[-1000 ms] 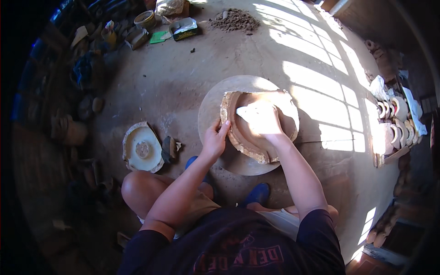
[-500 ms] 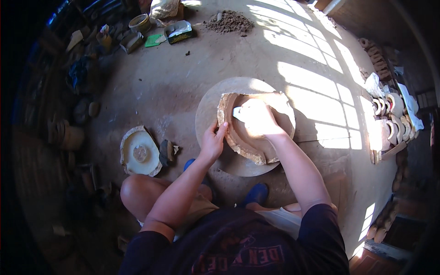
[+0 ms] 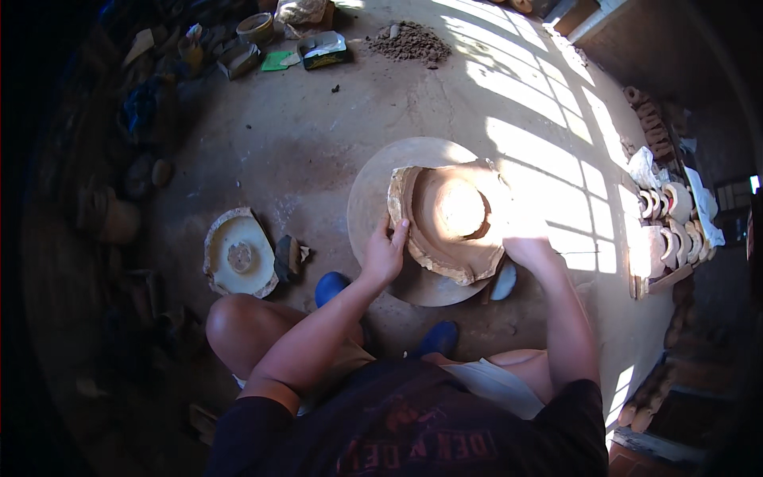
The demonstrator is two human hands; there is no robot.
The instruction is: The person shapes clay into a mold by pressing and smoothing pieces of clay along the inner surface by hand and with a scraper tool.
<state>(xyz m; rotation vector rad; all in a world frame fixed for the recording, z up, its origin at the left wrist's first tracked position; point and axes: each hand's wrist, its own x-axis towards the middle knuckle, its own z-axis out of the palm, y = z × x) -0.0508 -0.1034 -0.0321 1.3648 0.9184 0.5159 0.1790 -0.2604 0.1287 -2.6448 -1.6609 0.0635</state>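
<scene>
A rough-edged, tan mould (image 3: 425,258) with a hollow inside lies on a round turntable (image 3: 368,187). Inside the hollow is a raised round centre (image 3: 459,208), brightly lit. My left hand (image 3: 385,253) grips the mould's left wall, thumb over the rim and fingers against the outer side. My right hand (image 3: 531,245) is just beyond the mould's right side, in strong sunlight. Glare washes out its fingers, so what it holds, if anything, does not show. A pale rounded piece (image 3: 504,282) sits by the turntable's lower right edge, below that hand.
On the floor at left lies a similar white mould piece (image 3: 228,270), a dark lump (image 3: 288,258) beside it. A heap of brown crumbled clay (image 3: 409,44) and small boxes (image 3: 323,49) lie at the far side. Stacked curved pieces (image 3: 675,230) stand at right.
My right hand has left the mould's hollow, where it held a pale tool, and moved right into the sunlight. The raised centre now shows. My left hand keeps its grip on the rim.
</scene>
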